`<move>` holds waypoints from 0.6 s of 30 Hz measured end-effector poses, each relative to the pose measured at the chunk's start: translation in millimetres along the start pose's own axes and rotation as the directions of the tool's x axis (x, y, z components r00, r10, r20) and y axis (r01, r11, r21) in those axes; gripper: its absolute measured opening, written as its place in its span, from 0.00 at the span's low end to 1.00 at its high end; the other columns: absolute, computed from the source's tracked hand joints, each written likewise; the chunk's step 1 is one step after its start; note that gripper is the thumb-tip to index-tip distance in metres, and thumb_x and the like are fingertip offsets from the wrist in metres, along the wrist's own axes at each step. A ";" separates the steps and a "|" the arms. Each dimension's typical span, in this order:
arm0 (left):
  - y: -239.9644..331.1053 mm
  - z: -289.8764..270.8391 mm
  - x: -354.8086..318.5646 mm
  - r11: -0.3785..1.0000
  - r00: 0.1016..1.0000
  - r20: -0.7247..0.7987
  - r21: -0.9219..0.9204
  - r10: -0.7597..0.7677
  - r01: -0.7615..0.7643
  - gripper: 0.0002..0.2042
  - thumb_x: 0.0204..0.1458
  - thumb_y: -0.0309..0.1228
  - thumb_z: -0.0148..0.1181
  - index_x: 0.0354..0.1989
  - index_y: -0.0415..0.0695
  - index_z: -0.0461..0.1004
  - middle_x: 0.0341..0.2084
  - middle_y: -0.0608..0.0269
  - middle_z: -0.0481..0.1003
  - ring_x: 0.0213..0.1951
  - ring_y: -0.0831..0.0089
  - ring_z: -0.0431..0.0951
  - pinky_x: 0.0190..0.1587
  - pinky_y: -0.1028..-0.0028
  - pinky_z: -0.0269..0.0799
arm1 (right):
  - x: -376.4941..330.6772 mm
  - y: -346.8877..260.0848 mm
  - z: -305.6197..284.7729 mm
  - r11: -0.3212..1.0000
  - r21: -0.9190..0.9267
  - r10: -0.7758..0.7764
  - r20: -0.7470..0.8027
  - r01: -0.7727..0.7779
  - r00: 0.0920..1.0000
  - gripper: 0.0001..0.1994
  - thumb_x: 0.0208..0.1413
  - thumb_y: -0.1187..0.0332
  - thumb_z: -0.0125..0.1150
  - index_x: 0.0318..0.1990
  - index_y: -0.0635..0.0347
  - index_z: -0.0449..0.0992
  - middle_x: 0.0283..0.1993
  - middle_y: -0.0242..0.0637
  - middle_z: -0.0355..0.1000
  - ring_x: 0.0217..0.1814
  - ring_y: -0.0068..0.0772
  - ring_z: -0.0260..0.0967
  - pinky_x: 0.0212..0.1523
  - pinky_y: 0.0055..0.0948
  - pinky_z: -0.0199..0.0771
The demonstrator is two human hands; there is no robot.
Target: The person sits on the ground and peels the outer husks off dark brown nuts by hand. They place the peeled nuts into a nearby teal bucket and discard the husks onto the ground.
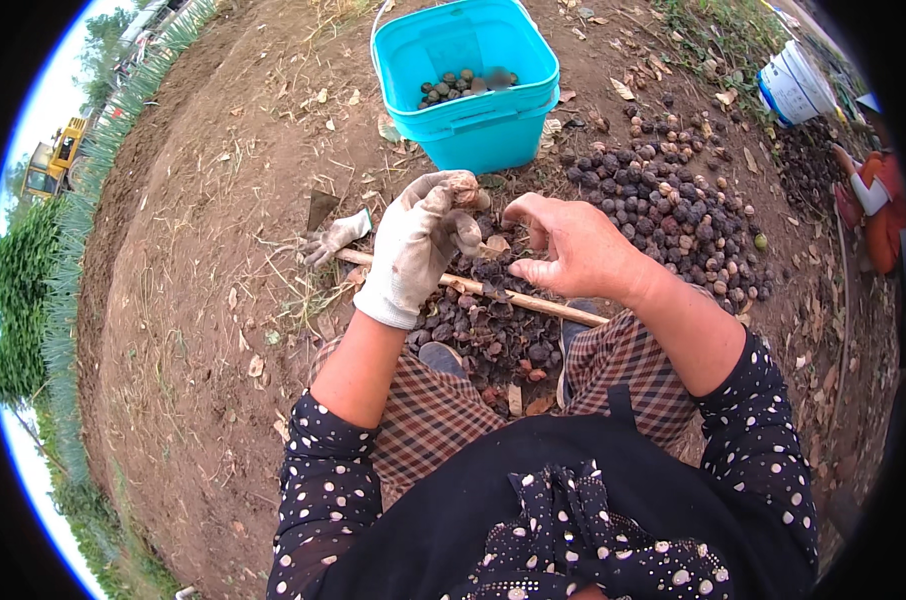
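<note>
My left hand (418, 245), in a stained white glove, is raised with its fingers curled in. Whether something sits between the fingertips cannot be made out. Bare, my right hand (581, 245) is just to its right, thumb and fingers apart with nothing visible between them. Beneath both hands a wooden stick (548, 305) lies across dark walnuts and torn husks (508, 345) between my shoes. Beyond the hands stands a turquoise bucket (488, 140) with several walnuts (448, 88) inside. A blurred dark round shape shows over them.
A large heap of dark-husked walnuts (673, 215) spreads at the right. A second glove (338, 238) lies left of my hands. Farther right are a white bucket (798, 85) and another person (878, 210) at the picture's rim. A yellow machine (55, 160) stands far left.
</note>
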State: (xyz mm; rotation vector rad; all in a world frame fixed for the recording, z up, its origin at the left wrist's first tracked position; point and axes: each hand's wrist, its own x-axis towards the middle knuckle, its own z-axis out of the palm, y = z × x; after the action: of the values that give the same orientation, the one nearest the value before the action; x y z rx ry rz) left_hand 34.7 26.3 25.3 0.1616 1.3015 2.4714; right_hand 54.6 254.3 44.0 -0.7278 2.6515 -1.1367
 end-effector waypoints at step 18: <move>2.0 -3.5 5.2 0.968 0.975 -0.212 0.251 0.061 -0.006 0.22 0.63 0.40 0.60 0.55 0.34 0.70 0.37 0.56 0.79 0.26 0.79 0.78 0.27 0.79 0.76 | 139.3 129.8 -92.8 0.876 0.478 0.134 -0.368 0.064 0.920 0.32 0.56 0.64 0.66 0.67 0.64 0.62 0.42 0.43 0.76 0.30 0.31 0.77 0.31 0.32 0.80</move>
State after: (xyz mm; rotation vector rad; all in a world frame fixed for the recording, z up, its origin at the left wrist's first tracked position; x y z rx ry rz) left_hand 28.5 24.3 24.7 -0.0302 1.7151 2.3987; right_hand -145.2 320.9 20.9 -0.3783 2.4613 -2.0135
